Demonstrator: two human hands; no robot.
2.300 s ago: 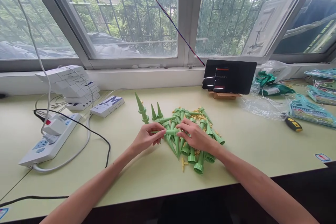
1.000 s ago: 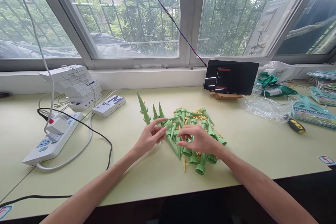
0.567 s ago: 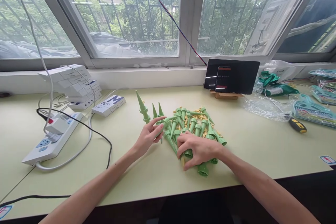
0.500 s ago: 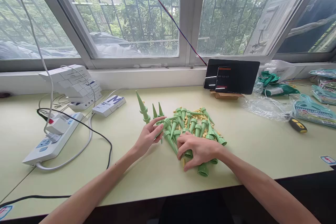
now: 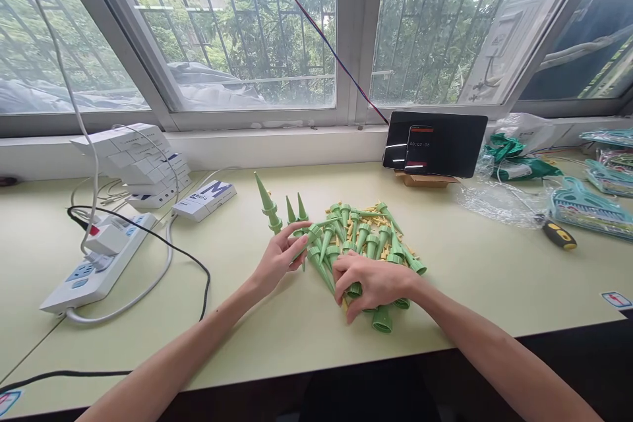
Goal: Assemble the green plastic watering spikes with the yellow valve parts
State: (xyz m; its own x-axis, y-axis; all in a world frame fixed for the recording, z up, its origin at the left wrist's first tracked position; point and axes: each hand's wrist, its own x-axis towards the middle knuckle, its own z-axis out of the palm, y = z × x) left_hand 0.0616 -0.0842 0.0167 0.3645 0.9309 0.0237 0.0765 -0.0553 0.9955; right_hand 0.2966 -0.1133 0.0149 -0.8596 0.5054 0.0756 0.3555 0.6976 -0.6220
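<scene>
My left hand [image 5: 281,254] is closed around a green plastic watering spike [image 5: 313,233], its fingers hiding part of it. My right hand [image 5: 373,282] reaches down to the table at the near side of the pile, thumb and fingertips closed about a small yellow plastic piece [image 5: 345,304]. Green cone-shaped spikes [image 5: 363,235] with collared caps lie heaped between and beyond the hands, with small yellow pieces [image 5: 376,216] among them. Just beyond my left hand, several finished-looking green spikes [image 5: 267,201] stand point up. A green cap [image 5: 382,320] lies below my right hand.
At the left are a power strip [image 5: 99,270], cables and stacked white boxes [image 5: 148,165]. A dark tablet [image 5: 440,145] showing a timer leans at the back. Plastic wrap [image 5: 494,204], a yellow-black tool handle [image 5: 560,235] and teal packages [image 5: 588,208] lie to the right.
My right thumb and fingertips have closed in on the small yellow piece, covering more of it. My left hand stays in place with the green spike.
</scene>
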